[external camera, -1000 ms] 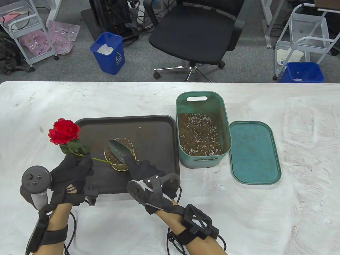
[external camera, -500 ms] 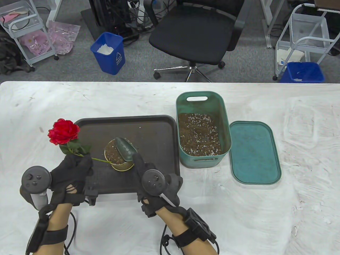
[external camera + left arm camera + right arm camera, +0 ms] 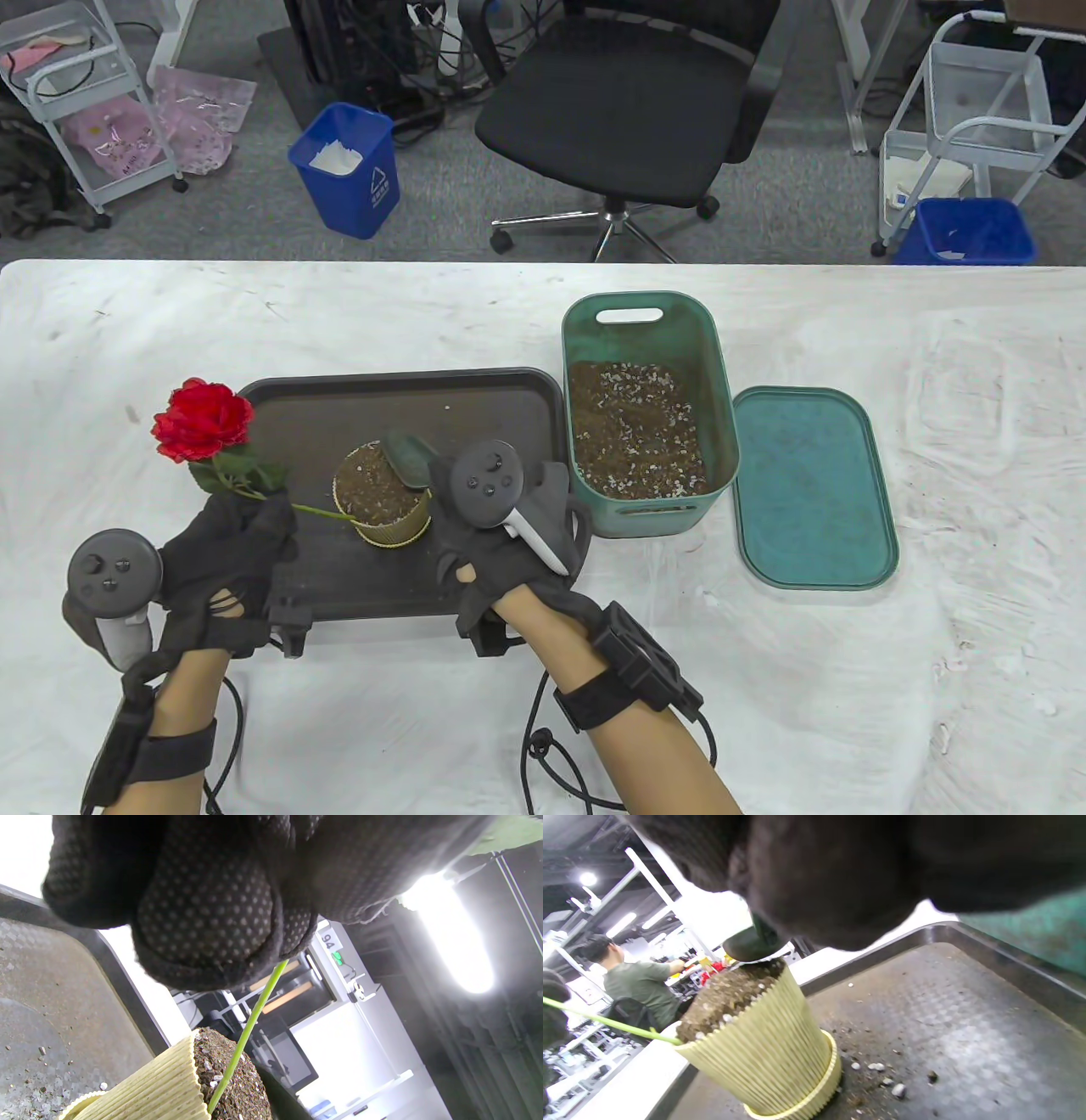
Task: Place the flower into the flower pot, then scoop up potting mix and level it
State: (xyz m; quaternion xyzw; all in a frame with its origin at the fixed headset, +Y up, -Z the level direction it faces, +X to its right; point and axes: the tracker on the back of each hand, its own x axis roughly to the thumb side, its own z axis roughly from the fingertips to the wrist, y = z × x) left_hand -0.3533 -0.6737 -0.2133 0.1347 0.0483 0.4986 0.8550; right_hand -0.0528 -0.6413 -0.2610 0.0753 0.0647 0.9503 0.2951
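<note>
A ribbed yellow flower pot (image 3: 383,507) (image 3: 763,1060) full of potting mix stands on the dark tray (image 3: 475,399). The red flower (image 3: 204,422) leans left, its green stem (image 3: 248,1027) running down into the soil. My left hand (image 3: 233,543) grips that stem just left of the pot. My right hand (image 3: 501,518) holds a dark green scoop (image 3: 407,458), whose blade lies on the soil at the pot's right rim (image 3: 751,946). The scoop's handle is hidden under the glove.
A green bin (image 3: 649,331) of potting mix stands right of the tray, its lid (image 3: 813,488) lying flat beside it. Soil crumbs dot the tray near the pot. Beyond the table's far edge are an office chair, blue bins and white carts.
My right hand has swung right and toward the bin, turning palm down. The scoop slid from across the pot's middle to its right rim. The left hand and flower stayed still.
</note>
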